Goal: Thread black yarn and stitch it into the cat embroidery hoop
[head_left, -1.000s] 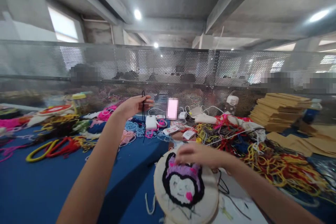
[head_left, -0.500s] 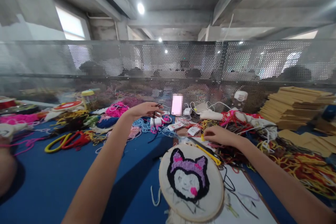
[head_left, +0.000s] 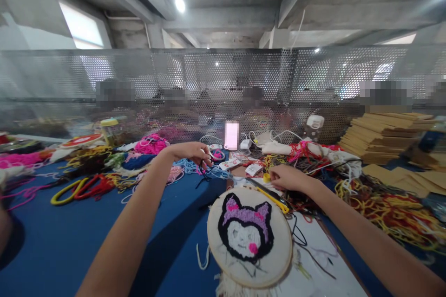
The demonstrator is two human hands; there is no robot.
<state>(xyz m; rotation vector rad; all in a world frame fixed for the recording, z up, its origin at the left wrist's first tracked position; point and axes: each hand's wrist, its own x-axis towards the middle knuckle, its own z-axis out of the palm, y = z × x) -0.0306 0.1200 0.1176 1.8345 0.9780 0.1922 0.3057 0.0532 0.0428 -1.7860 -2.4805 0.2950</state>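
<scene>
Since the earlier frames the left hand has come down from the raised position and now is low over the blue table. Its fingers are pinched together on one black yarn strand, which hangs down to the cloth. The right hand has moved off the hoop and now rests beside the punch needle, fingers curled; I cannot tell if it grips the tool.

One embroidery hoop lies near the front edge, and inside it is one tufted cat face in black, purple, white and pink. It sits partly on a white sheet.

Farther out are loose yarn piles on the right, yarn loops on the left, and one stack of cardboard. A mesh screen closes the far edge. Free blue surface stays at front left.
</scene>
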